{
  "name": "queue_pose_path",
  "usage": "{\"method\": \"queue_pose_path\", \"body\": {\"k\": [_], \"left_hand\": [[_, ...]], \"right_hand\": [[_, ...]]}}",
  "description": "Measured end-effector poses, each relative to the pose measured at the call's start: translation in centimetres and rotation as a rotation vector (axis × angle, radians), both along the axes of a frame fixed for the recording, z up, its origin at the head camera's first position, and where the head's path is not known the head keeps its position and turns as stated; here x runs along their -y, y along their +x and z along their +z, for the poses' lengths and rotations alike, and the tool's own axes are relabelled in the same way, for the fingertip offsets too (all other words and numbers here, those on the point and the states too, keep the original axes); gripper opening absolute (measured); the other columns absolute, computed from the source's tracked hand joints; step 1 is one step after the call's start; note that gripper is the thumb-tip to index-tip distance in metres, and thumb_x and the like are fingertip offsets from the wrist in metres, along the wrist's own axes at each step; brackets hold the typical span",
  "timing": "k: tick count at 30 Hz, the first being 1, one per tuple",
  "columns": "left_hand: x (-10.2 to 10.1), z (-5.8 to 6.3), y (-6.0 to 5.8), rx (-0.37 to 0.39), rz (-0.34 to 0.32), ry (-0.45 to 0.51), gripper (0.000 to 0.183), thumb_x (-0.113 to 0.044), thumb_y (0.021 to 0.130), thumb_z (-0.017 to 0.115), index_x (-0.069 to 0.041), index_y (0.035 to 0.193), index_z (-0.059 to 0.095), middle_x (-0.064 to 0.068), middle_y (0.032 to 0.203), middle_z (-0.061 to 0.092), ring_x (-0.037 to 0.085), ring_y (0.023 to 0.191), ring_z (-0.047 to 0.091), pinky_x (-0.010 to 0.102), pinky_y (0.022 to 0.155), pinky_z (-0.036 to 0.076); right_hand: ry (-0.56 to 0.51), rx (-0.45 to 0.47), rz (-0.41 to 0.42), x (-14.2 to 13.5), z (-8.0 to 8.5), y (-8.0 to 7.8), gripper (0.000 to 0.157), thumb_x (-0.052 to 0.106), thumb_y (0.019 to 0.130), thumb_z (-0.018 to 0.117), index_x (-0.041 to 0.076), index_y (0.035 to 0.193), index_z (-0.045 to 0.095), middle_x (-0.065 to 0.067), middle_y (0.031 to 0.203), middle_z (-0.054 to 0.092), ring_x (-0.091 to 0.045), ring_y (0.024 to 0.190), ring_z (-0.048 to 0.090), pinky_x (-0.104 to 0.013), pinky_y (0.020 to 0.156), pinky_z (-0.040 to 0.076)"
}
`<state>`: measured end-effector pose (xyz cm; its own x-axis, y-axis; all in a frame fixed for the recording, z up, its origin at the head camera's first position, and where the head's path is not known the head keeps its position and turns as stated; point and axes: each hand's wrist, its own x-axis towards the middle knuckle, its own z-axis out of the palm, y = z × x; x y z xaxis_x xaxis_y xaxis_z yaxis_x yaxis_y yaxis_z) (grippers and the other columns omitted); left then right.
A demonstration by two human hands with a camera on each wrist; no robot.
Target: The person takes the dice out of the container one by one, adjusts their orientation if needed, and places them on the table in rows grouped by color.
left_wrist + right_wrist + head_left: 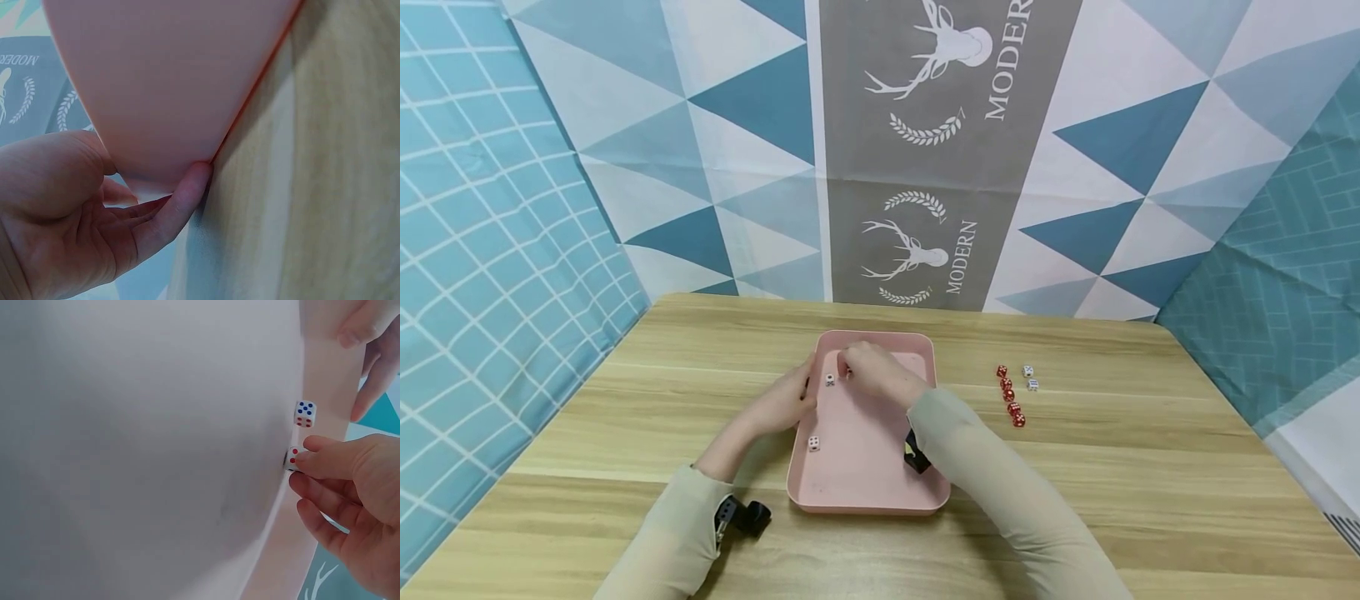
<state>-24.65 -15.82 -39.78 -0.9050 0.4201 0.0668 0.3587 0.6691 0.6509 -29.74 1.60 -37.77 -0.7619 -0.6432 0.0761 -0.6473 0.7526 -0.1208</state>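
Observation:
A pink tray [865, 475] lies on the table in front of me. My left hand [786, 402] grips its left wall, with the thumb over the rim and the fingers against the outside [156, 234]. Inside the tray, near the far left corner, my right hand [880, 371] pinches a white die with red pips [292, 459] between thumb and fingers. Close beside it sits another white die [305, 414], showing blue and red pips; it also appears in the head view [830, 380]. A further white die [814, 443] lies along the tray's left side, nearer to me.
To the right of the tray, several red dice [1008, 396] form a slanting line on the wooden table [1150, 467]. Two white dice [1027, 371] lie just beyond them. A patterned cloth [760, 167] rises behind the table's far edge.

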Motion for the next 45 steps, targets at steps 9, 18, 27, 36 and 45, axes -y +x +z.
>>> {"method": "queue_pose_path", "body": {"k": [9,18,27,36,45], "left_hand": [[0.0,0.0,0.0,0.011,-0.008,0.016,0.067,0.000,0.087,0.045,0.012,0.141,0.005,0.032,0.135,0.035,0.021,0.089,0.056,0.027,0.070,0.047],[0.0,0.2,0.1,-0.005,-0.008,0.009,0.067,0.000,0.087,0.044,0.013,0.140,0.006,0.031,0.136,0.034,0.025,0.096,0.054,0.029,0.073,0.046],[0.0,0.3,0.2,0.033,-0.004,0.020,0.067,0.001,0.087,0.043,0.012,0.141,0.005,0.032,0.136,0.034,0.022,0.086,0.057,0.025,0.062,0.048],[0.0,0.2,0.1,0.058,-0.001,0.042,0.068,0.001,0.087,0.042,0.008,0.142,0.002,0.030,0.132,0.039,0.015,0.067,0.057,0.026,0.052,0.049],[0.0,0.2,0.2,0.047,0.007,0.023,0.067,0.000,0.087,0.043,0.010,0.142,0.005,0.030,0.136,0.034,0.019,0.081,0.057,0.024,0.058,0.048]], "right_hand": [[-0.012,0.012,-0.001,-0.7,1.8,0.6,0.024,-0.003,0.081,0.055,0.010,0.096,0.068,-0.001,0.098,0.067,-0.014,0.094,0.060,-0.023,0.081,0.047],[-0.111,0.030,0.032,-2.5,3.9,1.3,0.017,-0.001,0.082,0.057,0.002,0.093,0.069,-0.007,0.092,0.067,-0.018,0.089,0.061,-0.027,0.077,0.050],[-0.162,-0.026,0.029,-5.0,5.0,1.8,0.012,0.001,0.081,0.060,0.003,0.090,0.068,-0.006,0.087,0.066,-0.016,0.082,0.060,-0.027,0.074,0.049],[-0.200,-0.007,0.011,-7.5,6.0,2.0,0.013,0.000,0.081,0.060,0.002,0.090,0.069,-0.008,0.087,0.068,-0.018,0.083,0.063,-0.027,0.075,0.051],[-0.234,-0.040,-0.017,-10.5,5.8,2.9,0.010,0.001,0.080,0.062,0.001,0.088,0.068,-0.009,0.086,0.067,-0.019,0.081,0.063,-0.029,0.074,0.052]]}}
